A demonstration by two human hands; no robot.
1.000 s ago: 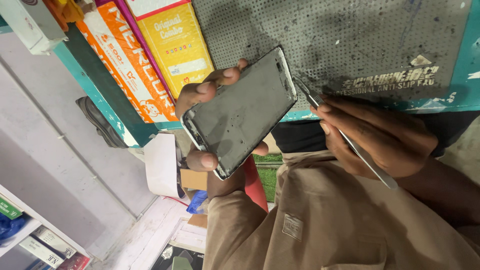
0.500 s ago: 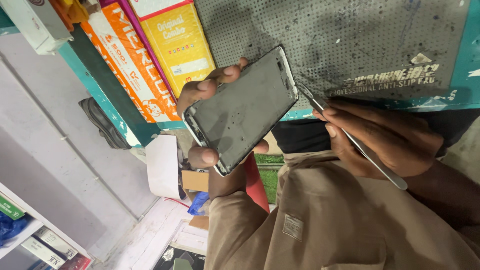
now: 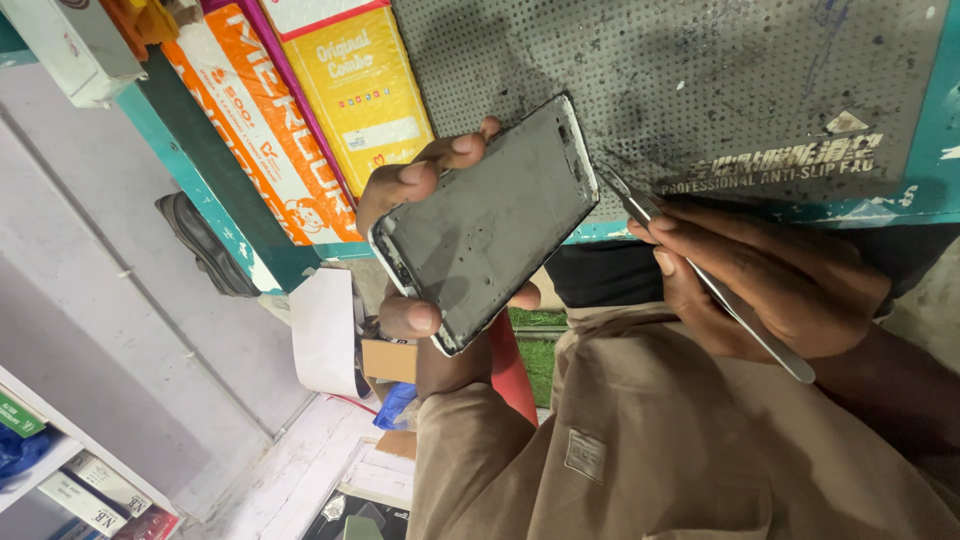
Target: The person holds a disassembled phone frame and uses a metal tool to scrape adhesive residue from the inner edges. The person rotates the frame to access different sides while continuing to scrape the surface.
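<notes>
A view from a head-worn camera, tilted sideways, looking down at two bare hands working above a desk. The left hand (image 3: 425,250) holds up a phone frame (image 3: 487,225), a flat rectangular body with a dull grey, smudged inner face and a pale metal rim. Its fingers (image 3: 418,178) are clenched around the long edges, thumb on one side and fingertips on the other, so the frame is lifted clear of the desk and tilted. The right hand (image 3: 775,275) is just beside the frame's upper short edge. Its fingers are grasping thin metal tweezers (image 3: 705,283), held like a pen, with the pointed tip touching or nearly touching the frame's corner; which of the two cannot be told. Behind the hands lies a grey perforated anti-slip mat (image 3: 700,80) with a teal border. Beside it lie an orange flat packet (image 3: 265,120) and a yellow flat packet (image 3: 360,85). The person's tan clothing (image 3: 640,440) fills the lower part of the view.
</notes>
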